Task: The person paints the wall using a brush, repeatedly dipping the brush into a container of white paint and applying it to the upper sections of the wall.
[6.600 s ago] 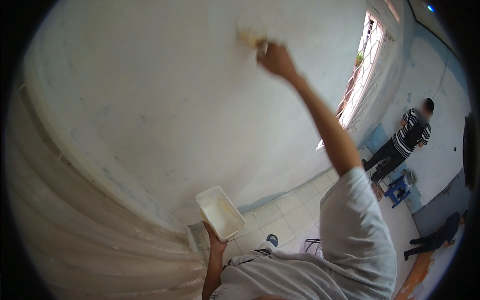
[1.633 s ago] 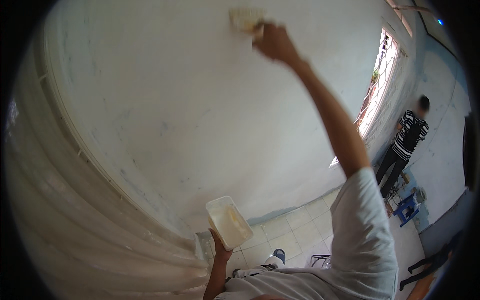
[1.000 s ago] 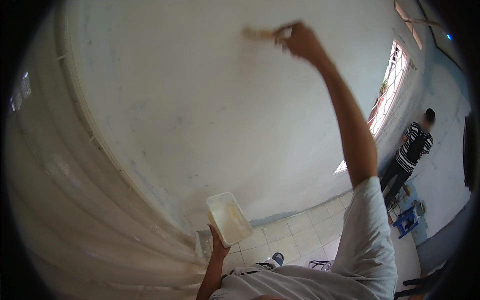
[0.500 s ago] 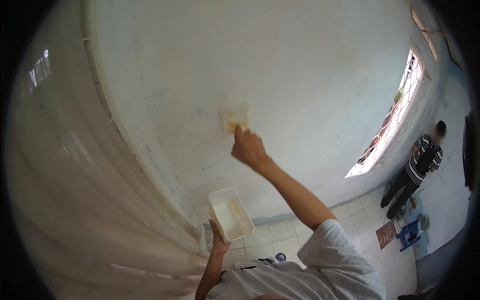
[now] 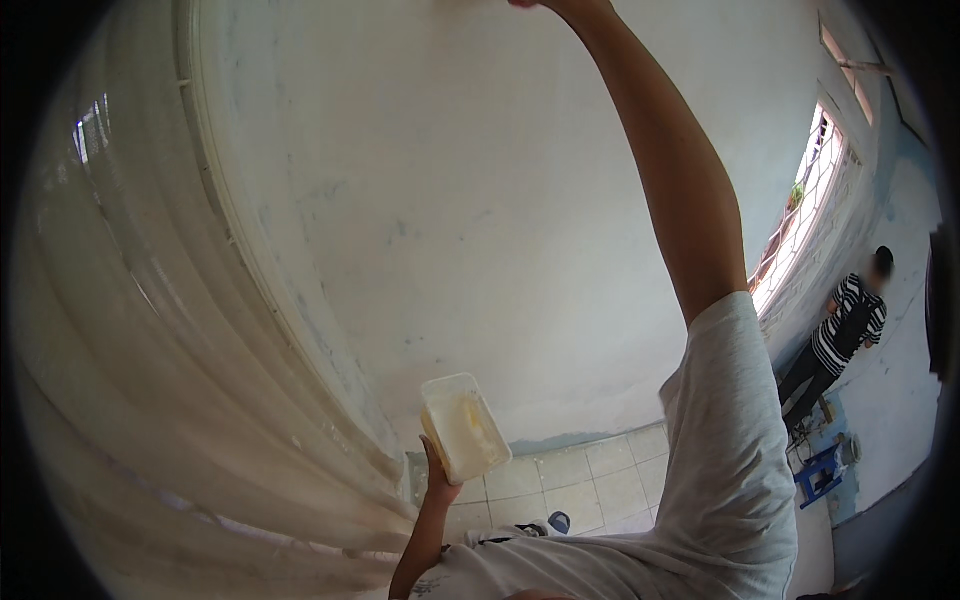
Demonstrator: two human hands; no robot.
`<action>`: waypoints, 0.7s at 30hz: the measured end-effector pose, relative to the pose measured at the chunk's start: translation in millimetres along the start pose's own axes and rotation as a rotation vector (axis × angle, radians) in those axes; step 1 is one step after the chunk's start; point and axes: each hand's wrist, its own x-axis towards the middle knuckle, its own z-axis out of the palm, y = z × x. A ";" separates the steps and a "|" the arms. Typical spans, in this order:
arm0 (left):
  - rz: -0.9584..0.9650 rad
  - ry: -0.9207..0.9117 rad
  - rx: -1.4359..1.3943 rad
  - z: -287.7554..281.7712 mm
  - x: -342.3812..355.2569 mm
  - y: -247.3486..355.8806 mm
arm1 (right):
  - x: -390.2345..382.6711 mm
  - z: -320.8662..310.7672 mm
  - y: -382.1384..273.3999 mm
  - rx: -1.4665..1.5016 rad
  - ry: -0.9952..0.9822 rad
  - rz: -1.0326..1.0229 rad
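My left hand point(image 5: 442, 480) grips a white rectangular plastic tub point(image 5: 470, 425) from its side, low in the picture; pale material with yellowish smears shows inside. My right arm stretches up across the white, mottled wall point(image 5: 420, 200), and my right hand point(image 5: 540, 5) is cut off by the top edge. What it holds, if anything, is out of sight.
A sheer curtain point(image 5: 150, 380) hangs along the left. On the right are a barred window point(image 5: 800, 200) and a person point(image 5: 845, 325) in a striped top standing by the far wall. A blue stool point(image 5: 820, 475) stands below that person. Pale floor tiles point(image 5: 570, 480) run along the wall's foot.
Half a second ago my right hand held a wide brush on the middle of the wall; it has swung up to the top edge and the brush no longer shows. The tub has barely moved.
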 end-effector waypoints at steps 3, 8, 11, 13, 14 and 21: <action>-0.080 0.040 -0.041 7.2 4.7 -11.3 | -10.1 6.6 12.2 0.038 0.059 -0.014; -0.056 0.077 -0.047 5.9 -13.8 0.3 | -163.2 136.0 27.5 0.015 -0.202 -0.076; -0.022 0.033 -0.033 8.2 -7.2 -6.3 | -252.1 162.6 44.7 0.043 -0.400 0.052; 0.037 0.012 -0.028 2.0 -3.1 -5.6 | -266.3 165.4 46.4 0.041 -0.494 0.058; 0.037 0.012 -0.032 0.5 -2.4 -6.3 | -264.2 166.2 46.8 0.040 -0.813 0.089; 0.055 0.005 -0.030 8.6 -8.5 -3.5 | -94.9 123.8 66.9 -0.081 -0.613 -0.309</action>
